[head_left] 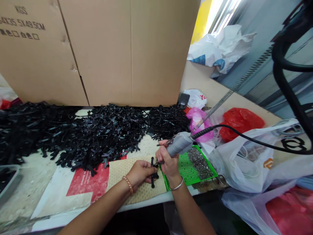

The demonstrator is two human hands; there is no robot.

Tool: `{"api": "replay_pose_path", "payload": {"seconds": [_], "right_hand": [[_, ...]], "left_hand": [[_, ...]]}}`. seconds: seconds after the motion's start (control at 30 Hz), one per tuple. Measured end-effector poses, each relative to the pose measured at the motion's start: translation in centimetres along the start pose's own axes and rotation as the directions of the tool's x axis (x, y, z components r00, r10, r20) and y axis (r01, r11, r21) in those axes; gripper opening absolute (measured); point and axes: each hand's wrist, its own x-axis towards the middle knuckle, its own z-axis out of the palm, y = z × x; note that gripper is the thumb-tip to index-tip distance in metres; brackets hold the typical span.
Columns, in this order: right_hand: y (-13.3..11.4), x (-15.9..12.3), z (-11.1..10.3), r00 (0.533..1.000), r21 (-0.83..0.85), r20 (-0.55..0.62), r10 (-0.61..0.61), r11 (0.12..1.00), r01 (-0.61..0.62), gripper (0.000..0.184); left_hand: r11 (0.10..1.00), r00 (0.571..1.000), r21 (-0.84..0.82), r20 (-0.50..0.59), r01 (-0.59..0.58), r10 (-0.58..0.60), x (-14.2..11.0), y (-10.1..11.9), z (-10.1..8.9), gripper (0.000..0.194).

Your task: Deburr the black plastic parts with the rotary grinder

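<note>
My left hand (141, 173) pinches a small black plastic part (153, 181), long and narrow with knobbed ends, above a tan honeycomb-textured mat (119, 169). Wrapped round a grey electric screwdriver (179, 143) is my right hand (168, 163). The tool is tilted, its tip pointing down and left to the black part; my fingers partly hide the tip, so I cannot tell whether it touches. Just right of my right hand lies a green perforated tray (184, 176), with many small metal screws (200, 163) heaped on its right side.
Black parts (107, 133) lie piled across the table's back and left, before a large cardboard box (102, 52). A coil spring (230, 93) and black cable (234, 130) run from the tool to the upper right. Plastic bags (251, 156) crowd the right; a clear container (9, 182) stands left.
</note>
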Motion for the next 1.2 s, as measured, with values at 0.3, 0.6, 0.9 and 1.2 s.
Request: {"api": "replay_pose_path", "payload": {"seconds": [0.3, 0.6, 0.9, 1.2], "right_hand": [[0.2, 0.6, -0.3, 0.979, 0.010, 0.143, 0.143, 0.989, -0.146, 0.026], [-2.0, 1.4, -0.3, 0.967, -0.052, 0.193, 0.165, 0.986, -0.158, 0.029], [-6.3, 1.2, -7.9, 0.987, -0.589, 0.139, 0.083, 0.808, 0.015, 0.070], [-8.1, -3.5, -13.9, 0.868, -0.984, 0.099, 0.487, 0.180, 0.011, 0.019]], "left_hand": [[0.999, 0.999, -0.030, -0.029, 0.021, -0.022, 0.0, -0.1, 0.1, 0.047], [0.999, 1.000, -0.034, -0.029, 0.001, -0.002, -0.2, 0.2, 0.2, 0.043], [1.000, 1.000, -0.026, 0.014, -0.010, 0.011, -0.9, 0.6, 0.1, 0.040], [0.999, 0.999, -0.004, 0.016, -0.044, 0.044, -0.9, 0.3, 0.1, 0.038]]}}
